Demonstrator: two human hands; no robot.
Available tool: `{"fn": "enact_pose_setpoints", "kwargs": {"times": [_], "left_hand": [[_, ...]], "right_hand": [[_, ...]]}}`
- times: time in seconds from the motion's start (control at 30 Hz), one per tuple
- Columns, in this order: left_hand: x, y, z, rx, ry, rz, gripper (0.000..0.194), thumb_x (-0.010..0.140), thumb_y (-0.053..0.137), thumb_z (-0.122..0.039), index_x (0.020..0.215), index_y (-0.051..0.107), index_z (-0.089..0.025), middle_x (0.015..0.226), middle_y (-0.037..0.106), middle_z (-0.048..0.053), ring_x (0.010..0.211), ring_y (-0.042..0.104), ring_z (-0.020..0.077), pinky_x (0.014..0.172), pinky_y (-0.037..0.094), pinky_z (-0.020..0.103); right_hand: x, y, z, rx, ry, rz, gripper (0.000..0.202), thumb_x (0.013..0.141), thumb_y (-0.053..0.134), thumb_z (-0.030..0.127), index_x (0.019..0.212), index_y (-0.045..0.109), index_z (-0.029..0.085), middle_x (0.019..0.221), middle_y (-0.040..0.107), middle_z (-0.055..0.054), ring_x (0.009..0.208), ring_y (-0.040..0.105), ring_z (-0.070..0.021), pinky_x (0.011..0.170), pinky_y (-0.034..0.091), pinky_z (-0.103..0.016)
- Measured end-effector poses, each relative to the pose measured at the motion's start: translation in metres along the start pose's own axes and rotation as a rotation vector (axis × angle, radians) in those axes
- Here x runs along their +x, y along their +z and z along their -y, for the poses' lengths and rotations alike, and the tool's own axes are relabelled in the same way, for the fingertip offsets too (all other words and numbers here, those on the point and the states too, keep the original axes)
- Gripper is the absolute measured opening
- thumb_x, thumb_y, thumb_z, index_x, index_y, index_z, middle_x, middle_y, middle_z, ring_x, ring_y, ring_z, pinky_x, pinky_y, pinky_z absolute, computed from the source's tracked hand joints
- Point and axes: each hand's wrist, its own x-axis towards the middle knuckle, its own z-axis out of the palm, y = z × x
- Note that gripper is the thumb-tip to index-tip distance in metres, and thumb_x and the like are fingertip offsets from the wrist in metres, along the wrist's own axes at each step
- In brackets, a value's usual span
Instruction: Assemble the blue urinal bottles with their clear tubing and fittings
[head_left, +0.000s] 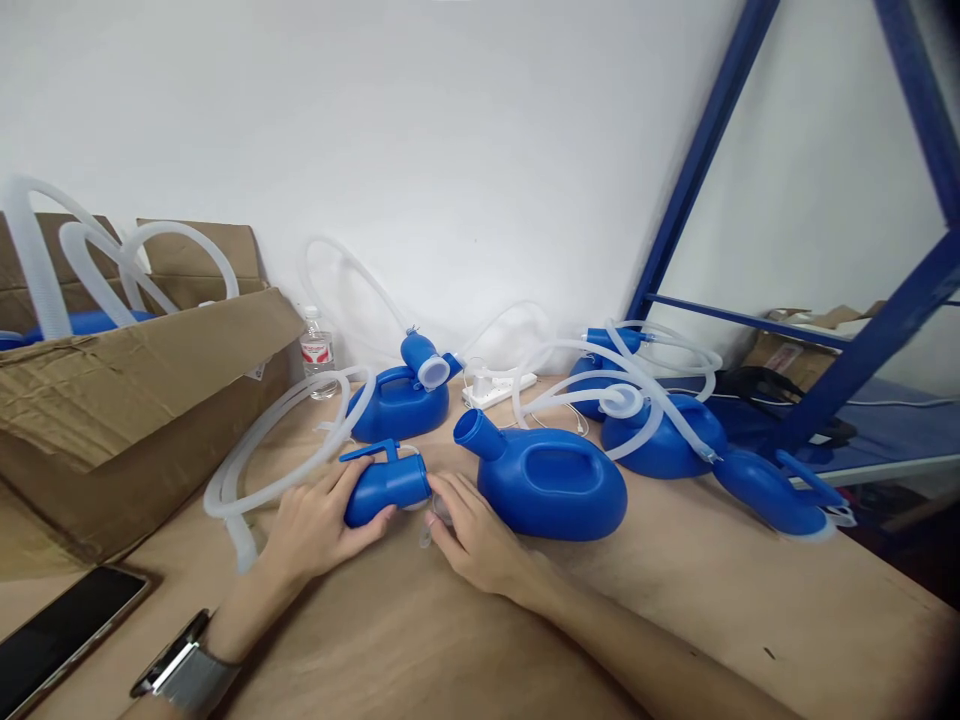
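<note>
Fingers (371,530) around spout (391,485), jug (551,513) near.

Plain blue jug (551,485); ribbed hose (262,450), seemingly milky white; tan carton (150,380)

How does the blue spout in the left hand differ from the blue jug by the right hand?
The spout is much smaller than the jug. The spout has a thin bar jutting from its top, while the jug has an oval grip set into its body. The left hand holds the spout; the jug rests on the table. Both are blue.
</note>
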Motion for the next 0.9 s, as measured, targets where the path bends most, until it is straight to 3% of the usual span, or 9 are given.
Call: {"fn": "enact_pose_setpoints", "kwargs": {"times": [0.07,0.17,0.3,0.43,0.53,0.63,0.7,0.8,0.9], "left_hand": [[0.0,0.001,0.0,-0.016,0.016,0.08,0.05,0.092,0.064,-0.059,0.13,0.072,-0.027,0.114,0.085,0.01,0.081,0.082,0.0334,0.057,0.053,0.036],[0.003,-0.002,0.002,-0.04,0.018,0.147,0.038,0.1,0.054,-0.055,0.113,0.074,-0.026,0.091,0.084,0.008,0.069,0.079,0.0308,0.055,0.049,0.035],[0.007,-0.007,0.011,-0.084,0.04,0.189,0.036,0.105,0.05,-0.053,0.09,0.068,-0.026,0.074,0.077,0.004,0.062,0.074,0.0247,0.059,0.05,0.033],[0.004,-0.004,0.016,-0.058,0.145,0.18,0.036,0.103,0.055,-0.056,0.094,0.071,-0.025,0.081,0.079,0.007,0.069,0.076,0.0256,0.059,0.053,0.032],[0.004,-0.005,0.011,-0.061,0.133,0.11,0.034,0.104,0.055,-0.053,0.103,0.072,-0.023,0.1,0.081,0.01,0.079,0.079,0.0268,0.064,0.059,0.034],[0.008,-0.012,-0.006,-0.135,0.062,0.098,0.039,0.105,0.055,-0.051,0.127,0.069,-0.022,0.134,0.075,0.014,0.114,0.078,0.0324,0.09,0.065,0.041],[0.011,-0.014,-0.02,-0.204,0.005,0.151,0.051,0.105,0.056,-0.052,0.148,0.059,-0.025,0.158,0.06,0.015,0.141,0.065,0.0367,0.111,0.06,0.05],[0.009,-0.009,-0.039,-0.249,-0.072,0.282,0.058,0.108,0.054,-0.052,0.161,0.048,-0.03,0.176,0.039,0.014,0.159,0.045,0.0408,0.123,0.049,0.061],[0.004,0.0,-0.043,-0.26,-0.079,0.425,0.053,0.11,0.046,-0.04,0.161,0.049,-0.027,0.178,0.036,0.015,0.159,0.044,0.0405,0.124,0.047,0.064]], "right_hand": [[-0.005,-0.01,0.006,0.0,-0.044,-0.013,0.05,0.108,0.047,0.022,0.158,0.047,0.014,0.137,0.072,-0.02,0.128,0.07,-0.0323,0.11,0.061,-0.053],[-0.008,-0.033,0.013,-0.011,-0.135,-0.04,0.062,0.107,0.046,0.018,0.168,0.034,0.018,0.154,0.062,-0.021,0.141,0.064,-0.0306,0.113,0.06,-0.05],[0.004,-0.063,0.017,-0.047,-0.144,-0.041,0.046,0.108,0.046,0.018,0.153,0.055,0.02,0.156,0.061,-0.018,0.14,0.066,-0.0256,0.112,0.061,-0.042],[0.02,-0.073,0.011,-0.215,-0.364,0.008,0.03,0.107,0.049,0.015,0.127,0.072,0.015,0.124,0.078,-0.014,0.121,0.074,-0.0254,0.106,0.064,-0.04],[0.028,-0.077,0.004,-0.406,-0.494,-0.074,0.03,0.105,0.053,0.013,0.126,0.073,0.016,0.121,0.08,-0.013,0.119,0.073,-0.0274,0.104,0.064,-0.043],[0.033,-0.093,-0.007,-0.495,-0.35,-0.256,0.032,0.105,0.059,0.021,0.135,0.07,0.019,0.129,0.077,-0.014,0.125,0.071,-0.0304,0.106,0.062,-0.048],[0.035,-0.108,-0.015,-0.49,-0.153,-0.256,0.041,0.104,0.067,0.039,0.141,0.067,0.02,0.137,0.072,-0.017,0.13,0.069,-0.0338,0.108,0.06,-0.052],[0.037,-0.129,-0.023,-0.465,0.122,-0.013,0.063,0.1,0.069,0.063,0.148,0.063,0.023,0.148,0.068,-0.016,0.134,0.067,-0.0378,0.109,0.058,-0.056],[0.041,-0.138,-0.02,-0.514,0.259,0.235,0.065,0.101,0.065,0.067,0.148,0.064,0.023,0.142,0.074,-0.016,0.129,0.071,-0.0434,0.105,0.057,-0.06]]}}
